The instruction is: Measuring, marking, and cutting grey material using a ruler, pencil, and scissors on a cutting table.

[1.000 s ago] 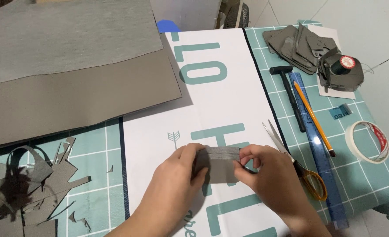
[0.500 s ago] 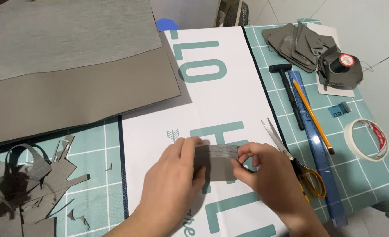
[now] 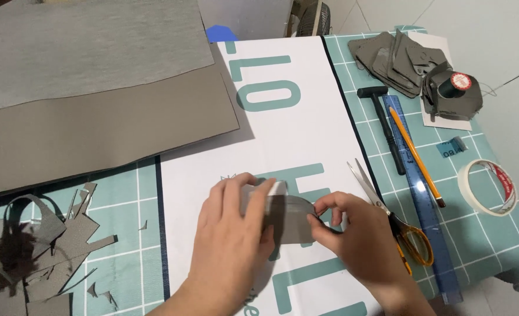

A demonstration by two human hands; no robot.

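My left hand (image 3: pixel 227 234) and my right hand (image 3: pixel 359 237) both grip a small grey cut piece of leather-like material (image 3: pixel 286 213) over a white banner with teal letters (image 3: pixel 289 123). The left fingers press on its left part, where a pale strip shows. The right thumb and fingers pinch its right curved edge. Orange-handled scissors (image 3: pixel 397 225) lie just right of my right hand.
Large grey sheets (image 3: pixel 95 88) cover the back left. Grey offcuts (image 3: pixel 31 246) pile at the left front. On the teal cutting mat (image 3: pixel 482 234) lie a blue ruler (image 3: pixel 423 205), pencil (image 3: pixel 414 155), black hammer (image 3: pixel 385 126), tape roll (image 3: pixel 493 187), cut grey pieces (image 3: pixel 394 55) and a thread spool (image 3: pixel 455 88).
Both hands shifted slightly while working the grey piece; the left fingers now cover more of its left side and the right hand pinches the curved edge.
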